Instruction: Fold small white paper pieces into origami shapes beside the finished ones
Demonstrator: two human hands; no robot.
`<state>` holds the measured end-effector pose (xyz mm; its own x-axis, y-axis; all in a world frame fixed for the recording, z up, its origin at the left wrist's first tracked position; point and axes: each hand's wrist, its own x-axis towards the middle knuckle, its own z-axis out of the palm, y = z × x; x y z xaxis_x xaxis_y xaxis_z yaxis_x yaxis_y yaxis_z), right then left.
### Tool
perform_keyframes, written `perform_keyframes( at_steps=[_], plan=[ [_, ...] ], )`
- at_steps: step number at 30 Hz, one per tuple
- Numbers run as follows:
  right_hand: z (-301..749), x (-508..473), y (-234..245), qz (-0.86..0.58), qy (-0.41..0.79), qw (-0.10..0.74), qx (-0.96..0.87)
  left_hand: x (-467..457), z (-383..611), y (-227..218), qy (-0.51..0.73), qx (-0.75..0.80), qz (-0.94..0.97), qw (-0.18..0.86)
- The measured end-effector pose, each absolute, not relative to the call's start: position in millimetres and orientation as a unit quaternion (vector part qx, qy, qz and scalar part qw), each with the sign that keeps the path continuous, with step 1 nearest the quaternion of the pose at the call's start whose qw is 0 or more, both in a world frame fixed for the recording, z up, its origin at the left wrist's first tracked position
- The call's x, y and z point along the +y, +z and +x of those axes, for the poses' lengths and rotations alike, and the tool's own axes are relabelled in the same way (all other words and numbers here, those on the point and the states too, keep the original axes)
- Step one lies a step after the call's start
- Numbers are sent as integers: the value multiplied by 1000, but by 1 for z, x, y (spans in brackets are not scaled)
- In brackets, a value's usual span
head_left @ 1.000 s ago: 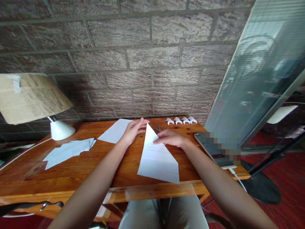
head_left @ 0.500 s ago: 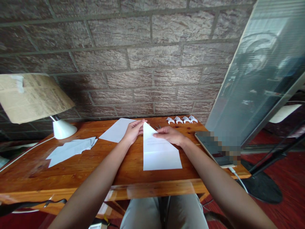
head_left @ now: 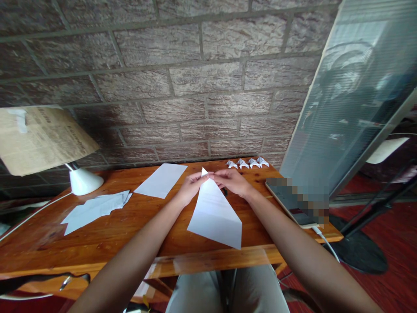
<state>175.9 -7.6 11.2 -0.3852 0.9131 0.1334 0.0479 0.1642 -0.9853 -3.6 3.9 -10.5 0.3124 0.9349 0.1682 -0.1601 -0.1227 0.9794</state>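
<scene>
A white sheet of paper (head_left: 216, 211), folded to a point at its far end, lies between my arms with its wide end toward me. My left hand (head_left: 193, 184) pinches its left edge close to the tip. On the other side my right hand (head_left: 233, 180) grips the right edge near the same tip, so the two hands almost meet. A small dark object, partly hidden, shows under my right hand. Another flat white sheet (head_left: 161, 180) rests on the table to the left of my left hand.
Crumpled or cut white papers (head_left: 97, 208) lie left on the wooden table (head_left: 130, 239), by a lamp (head_left: 85, 180) with a paper shade. Several folded paper figures (head_left: 243, 164) line the back edge. A tablet (head_left: 289, 204) with a white cable (head_left: 327, 244) sits right.
The folded sheet has turned, its near end swinging so that it lies slanted. Both hands have come together near its tip, my right hand sliding up the edge.
</scene>
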Motion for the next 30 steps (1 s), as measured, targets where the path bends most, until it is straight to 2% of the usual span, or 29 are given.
perform_keyframes(
  at_steps=[3, 7, 17, 23, 30],
  plan=[
    [177, -4, 8, -366, 518, 423, -648, 4, 0, -11, 501, 353, 544, 573],
    [176, -3, 5, -350, 535, 408, -652, 4, 0, -7, 548, 379, 530, 525],
    [176, -9, 8, -359, 561, 321, -673, 14, -16, 6, 663, 369, 442, 479],
    [183, -8, 6, -383, 573, 282, -667, 26, -34, 9, 720, 350, 354, 483],
    [187, -5, 6, -392, 601, 279, -638, 33, -47, 12, 730, 345, 306, 504]
  ],
)
